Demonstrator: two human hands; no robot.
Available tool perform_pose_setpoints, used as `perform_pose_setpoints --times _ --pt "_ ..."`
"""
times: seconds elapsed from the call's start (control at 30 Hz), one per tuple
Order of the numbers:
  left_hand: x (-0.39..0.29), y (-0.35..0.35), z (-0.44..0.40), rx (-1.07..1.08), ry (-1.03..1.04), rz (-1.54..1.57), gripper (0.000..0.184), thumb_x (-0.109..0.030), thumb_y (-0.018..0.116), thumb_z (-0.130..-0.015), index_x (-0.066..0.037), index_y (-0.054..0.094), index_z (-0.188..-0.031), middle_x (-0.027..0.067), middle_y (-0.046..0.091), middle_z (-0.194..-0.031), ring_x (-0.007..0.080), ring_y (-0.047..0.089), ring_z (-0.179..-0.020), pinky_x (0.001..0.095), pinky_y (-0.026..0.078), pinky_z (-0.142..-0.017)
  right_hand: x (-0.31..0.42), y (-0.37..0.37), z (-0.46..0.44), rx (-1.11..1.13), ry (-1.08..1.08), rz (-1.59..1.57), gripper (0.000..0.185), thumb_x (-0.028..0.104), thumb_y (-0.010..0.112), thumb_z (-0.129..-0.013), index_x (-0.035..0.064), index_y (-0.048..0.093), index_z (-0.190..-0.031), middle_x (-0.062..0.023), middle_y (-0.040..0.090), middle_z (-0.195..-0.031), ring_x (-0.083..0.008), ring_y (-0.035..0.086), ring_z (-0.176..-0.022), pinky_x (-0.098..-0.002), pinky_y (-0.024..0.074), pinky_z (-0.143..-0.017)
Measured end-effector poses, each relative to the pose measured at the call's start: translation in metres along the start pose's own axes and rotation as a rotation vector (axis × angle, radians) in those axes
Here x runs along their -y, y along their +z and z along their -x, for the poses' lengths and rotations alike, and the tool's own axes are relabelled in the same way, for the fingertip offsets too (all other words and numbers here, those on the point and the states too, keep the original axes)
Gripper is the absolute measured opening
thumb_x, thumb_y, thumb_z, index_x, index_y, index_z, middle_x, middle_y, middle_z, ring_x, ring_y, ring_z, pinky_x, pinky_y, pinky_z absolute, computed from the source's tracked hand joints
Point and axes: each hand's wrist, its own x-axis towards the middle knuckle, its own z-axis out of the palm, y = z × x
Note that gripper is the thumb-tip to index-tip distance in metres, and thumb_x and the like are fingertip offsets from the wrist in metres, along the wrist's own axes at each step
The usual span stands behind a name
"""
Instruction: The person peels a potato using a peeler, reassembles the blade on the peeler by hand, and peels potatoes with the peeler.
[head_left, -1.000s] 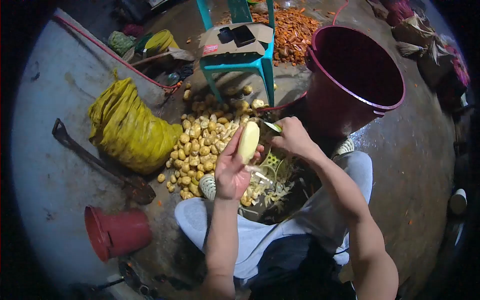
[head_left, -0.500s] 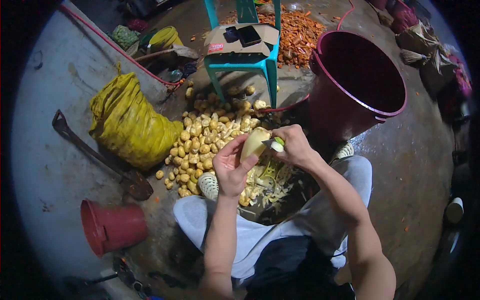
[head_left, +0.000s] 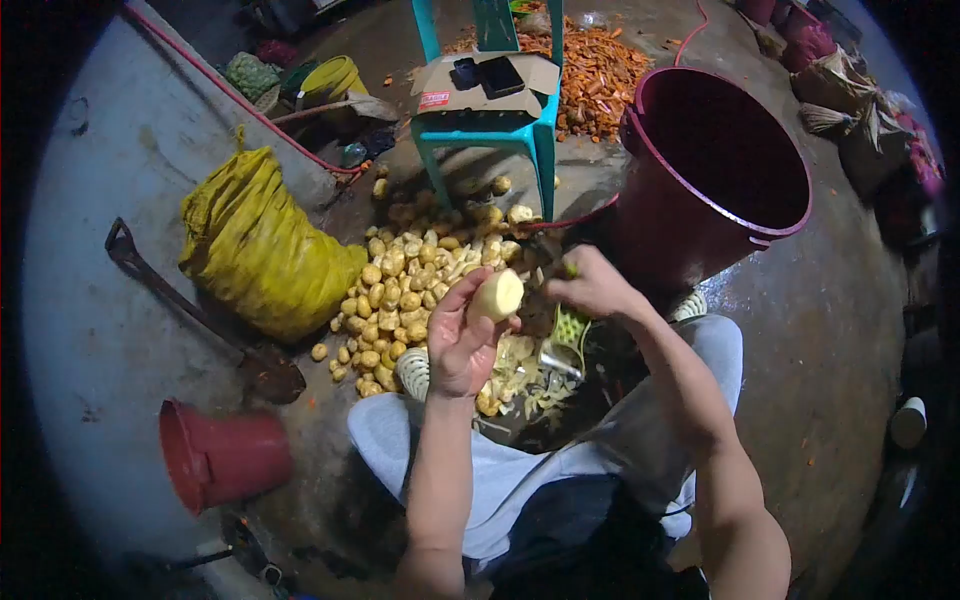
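My left hand point(head_left: 463, 345) is closed around a peeled potato point(head_left: 502, 294), whose pale, flat-cut end faces up and to the right. To its right, my right hand point(head_left: 590, 283) is wrapped round a green vegetable peeler point(head_left: 570, 328). The peeler's perforated green part and a shiny metal edge hang below the fingers, and a bit of green shows above the thumb. It is apart from the potato. Beneath both hands lie pale peelings point(head_left: 545, 393), beside a heap of small potatoes point(head_left: 400, 285) on the floor.
A large maroon tub point(head_left: 690, 200) stands at right. Ahead is a turquoise chair point(head_left: 480, 135) bearing cardboard and phones, with a carrot pile point(head_left: 605, 75) behind. At left are a yellow sack point(head_left: 260, 245), a shovel point(head_left: 180, 295) and a red bucket point(head_left: 225, 455).
My right hand has drawn a little to the right, off the potato's end, and the peeler shows more below it. The potato has turned so its cut end faces me.
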Motion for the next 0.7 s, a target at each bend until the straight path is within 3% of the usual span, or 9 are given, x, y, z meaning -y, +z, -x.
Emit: perform_pose_setpoints --times 0.03,0.1,0.17,0.23,0.33,0.43,0.57,0.6,0.7 --pt "0.001 0.002 -0.001 0.000 0.004 -0.018 0.060 -0.011 0.078 -0.079 0.004 0.050 -0.130 0.0165 0.059 -0.125 0.0239 0.059 -0.112 0.0362 0.055 -0.087 -0.005 -0.002 -0.001 -0.143 -0.015 -0.068 0.021 0.013 0.064 -0.074 -0.0046 0.056 -0.066 -0.0020 0.043 -0.053 -0.0079 0.043 -0.053 -0.0315 0.0380 -0.049" --pt "0.003 0.007 0.002 -0.038 0.019 -0.105 0.061 -0.015 0.081 -0.077 0.003 0.052 -0.127 0.0144 0.061 -0.122 0.0212 0.061 -0.107 0.0326 0.054 -0.087 -0.007 -0.012 -0.005 -0.335 -0.002 -0.123 0.020 0.012 0.062 -0.076 -0.0018 0.054 -0.063 0.0014 0.042 -0.053 -0.0071 0.039 -0.053 -0.0293 0.0344 -0.049" --pt "0.002 0.009 0.003 -0.018 0.010 -0.463 0.060 -0.013 0.084 -0.073 0.004 0.055 -0.123 0.0112 0.063 -0.117 0.0179 0.063 -0.103 0.0291 0.053 -0.087 0.000 -0.023 -0.005 -0.443 0.056 -0.116 0.025 0.016 0.065 -0.077 -0.0021 0.055 -0.063 -0.0085 0.046 -0.051 -0.0096 0.041 -0.052 -0.0309 0.0404 -0.053" --pt "0.002 0.015 0.003 -0.002 -0.023 -0.524 0.058 -0.010 0.085 -0.071 0.005 0.057 -0.120 0.0088 0.064 -0.112 0.0151 0.062 -0.102 0.0278 0.051 -0.089 0.012 -0.023 -0.003 -0.501 0.017 -0.076 0.026 0.016 0.064 -0.078 -0.0016 0.053 -0.062 -0.0077 0.043 -0.050 -0.0092 0.038 -0.051 -0.0308 0.0395 -0.052" --pt "0.009 0.015 0.006 0.021 -0.098 -0.646 0.060 -0.013 0.087 -0.068 0.005 0.058 -0.118 0.0087 0.064 -0.111 0.0143 0.061 -0.103 0.0288 0.051 -0.090 0.026 -0.027 0.002 -0.570 -0.217 0.080 0.025 0.015 0.067 -0.077 -0.0025 0.055 -0.064 -0.0111 0.043 -0.051 -0.0095 0.040 -0.049 -0.0323 0.0408 -0.050" --pt "0.012 0.013 0.009 0.093 -0.072 -0.559 0.061 -0.016 0.087 -0.069 0.005 0.058 -0.118 0.0088 0.065 -0.110 0.0150 0.062 -0.101 0.0285 0.051 -0.090 0.009 -0.039 -0.005 -0.559 -0.091 0.050 0.024 0.009 0.060 -0.080 -0.0004 0.048 -0.061 -0.0033 0.035 -0.051 -0.0080 0.036 -0.052 -0.0301 0.0321 -0.047" --pt "0.017 0.010 0.010 0.074 -0.144 -0.353 0.061 -0.019 0.086 -0.070 0.005 0.057 -0.119 0.0094 0.066 -0.108 0.0157 0.064 -0.098 0.0287 0.051 -0.090 0.007 -0.043 -0.003 -0.549 -0.097 -0.005 0.027 0.011 0.061 -0.079 -0.0005 0.047 -0.060 -0.0030 0.035 -0.051 -0.0101 0.034 -0.051 -0.0316 0.0311 -0.048" --pt "0.019 0.011 0.008 0.038 -0.129 -0.321 0.063 -0.020 0.086 -0.070 0.006 0.057 -0.119 0.0096 0.067 -0.107 0.0161 0.064 -0.097 0.0287 0.051 -0.090 0.027 -0.044 0.003 -0.504 -0.048 0.021 0.018 0.013 0.070 -0.074 -0.0020 0.062 -0.068 -0.0133 0.055 -0.055 -0.0135 0.052 -0.051 -0.0319 0.0446 -0.054" --pt "0.028 0.009 0.007 0.005 -0.066 -0.322 0.067 -0.024 0.086 -0.070 0.006 0.056 -0.121 0.0105 0.067 -0.109 0.0167 0.065 -0.097 0.0281 0.051 -0.090 0.042 -0.043 0.015 -0.517 -0.125 0.162 0.012 0.013 0.069 -0.073 0.0005 0.067 -0.073 -0.0177 0.059 -0.061 -0.0234 0.061 -0.054 -0.0338 0.0472 -0.057"
